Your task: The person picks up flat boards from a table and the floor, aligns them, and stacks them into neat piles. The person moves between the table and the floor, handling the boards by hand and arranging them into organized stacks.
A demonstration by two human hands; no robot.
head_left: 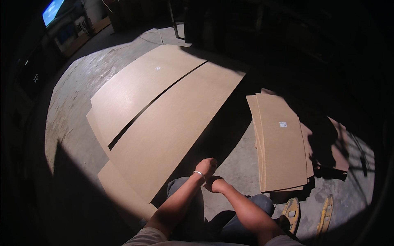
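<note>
My left hand [206,166], with a pale bracelet [199,174] at its wrist, is curled closed above my knees. Just below it my right hand [214,184] is also curled, close to the left wrist. Shadow covers the fingertips, so anything inside either hand is hidden. Both hands are nearest to the right edge of a large tan board [176,119], which lies raised over a dark shadow. A second tan board [143,78] lies beyond it across a narrow dark gap, with a small white label [157,68] on it.
A stack of smaller tan boards [283,151], slightly fanned and with a white label [282,124], lies at right on the concrete floor [238,164]. Two worn yellow slotted pieces [292,215] are near my right knee. Another board corner [119,184] shows at lower left.
</note>
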